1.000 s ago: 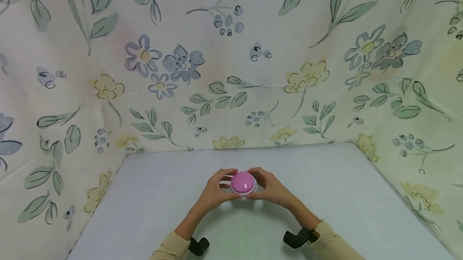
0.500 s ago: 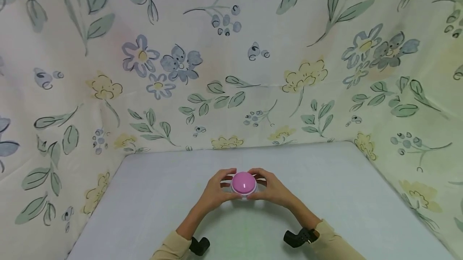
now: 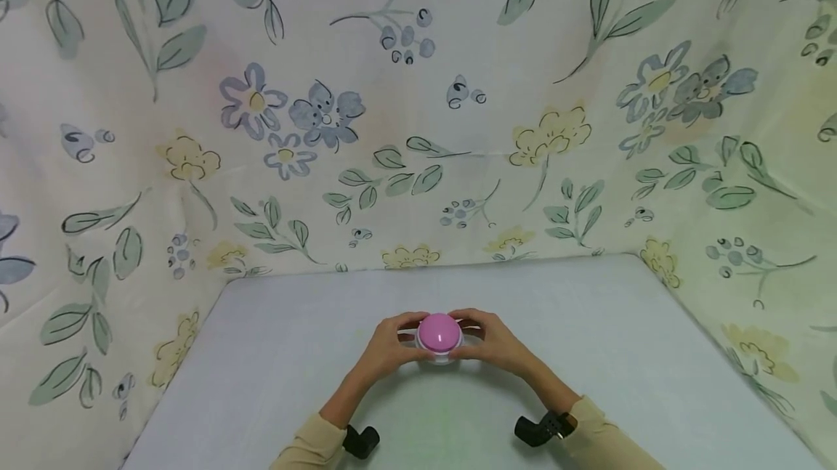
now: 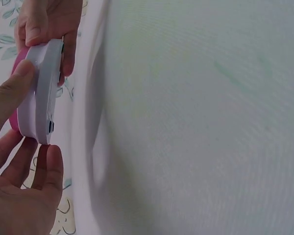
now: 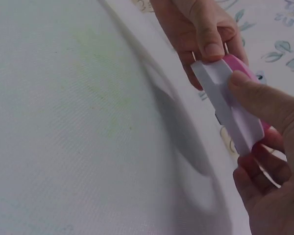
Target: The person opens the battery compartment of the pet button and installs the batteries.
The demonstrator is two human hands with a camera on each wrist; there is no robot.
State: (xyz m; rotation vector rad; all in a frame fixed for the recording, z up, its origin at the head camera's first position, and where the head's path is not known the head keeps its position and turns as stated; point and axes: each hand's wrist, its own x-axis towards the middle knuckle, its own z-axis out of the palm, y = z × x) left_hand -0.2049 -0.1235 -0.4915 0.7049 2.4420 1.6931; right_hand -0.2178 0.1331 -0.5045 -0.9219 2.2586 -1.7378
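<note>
A round push button (image 3: 439, 333) with a domed pink top and a white base is held between both hands in the head view, pink side up. My left hand (image 3: 386, 348) grips its left side, thumb at the near edge and fingers curled round the far side. From the right, my right hand (image 3: 495, 343) grips it the same way. In the left wrist view the white base (image 4: 39, 93) shows small dark feet underneath and stands apart from the table. The right wrist view shows the base's rim (image 5: 228, 105) between both thumbs; the underside is mostly hidden there.
A white cloth-covered table (image 3: 294, 325) lies under the hands, with shadows below them. Behind and on both sides hangs a floral-patterned cloth (image 3: 405, 114). Black wrist-worn devices (image 3: 538, 430) sit at both cuffs.
The far fingers of both hands have dipped slightly and a little more of the base's near side shows. Both hands keep their grip; the head view has shifted slightly.
</note>
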